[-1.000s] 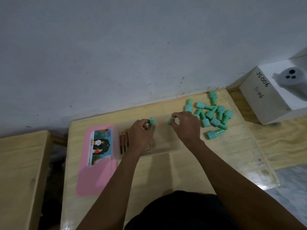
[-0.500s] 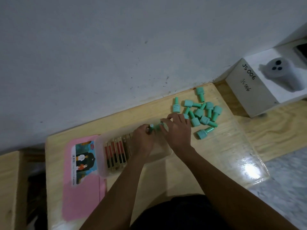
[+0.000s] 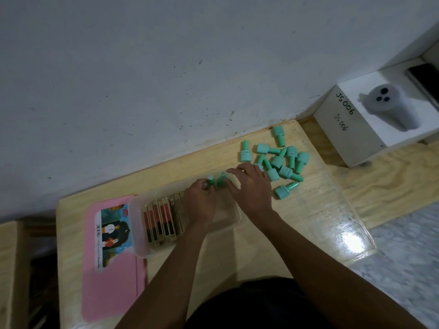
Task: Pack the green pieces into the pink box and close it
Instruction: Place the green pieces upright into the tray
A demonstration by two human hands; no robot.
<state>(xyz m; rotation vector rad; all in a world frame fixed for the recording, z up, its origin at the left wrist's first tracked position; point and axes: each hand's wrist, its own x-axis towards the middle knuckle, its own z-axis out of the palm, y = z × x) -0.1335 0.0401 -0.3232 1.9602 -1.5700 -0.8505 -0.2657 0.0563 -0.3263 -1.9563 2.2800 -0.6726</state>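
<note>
I read the left hand (image 3: pixel 199 203) as curled round one green piece (image 3: pixel 210 182), held upright over the far side of the pink box (image 3: pixel 135 224). The right hand (image 3: pixel 253 189) pinches a second green piece (image 3: pixel 222 181) between thumb and forefinger, just beside the first. The box body is translucent and stands open on the bench (image 3: pixel 237 255). A row of gold-and-red sticks (image 3: pixel 161 222) fills its left part. Its pink lid (image 3: pixel 114 288) lies flat against the box's left side. The loose green pieces (image 3: pixel 282 162) lie heaped just right of the right hand. A white carton (image 3: pixel 344 143) stands beyond them.
</note>
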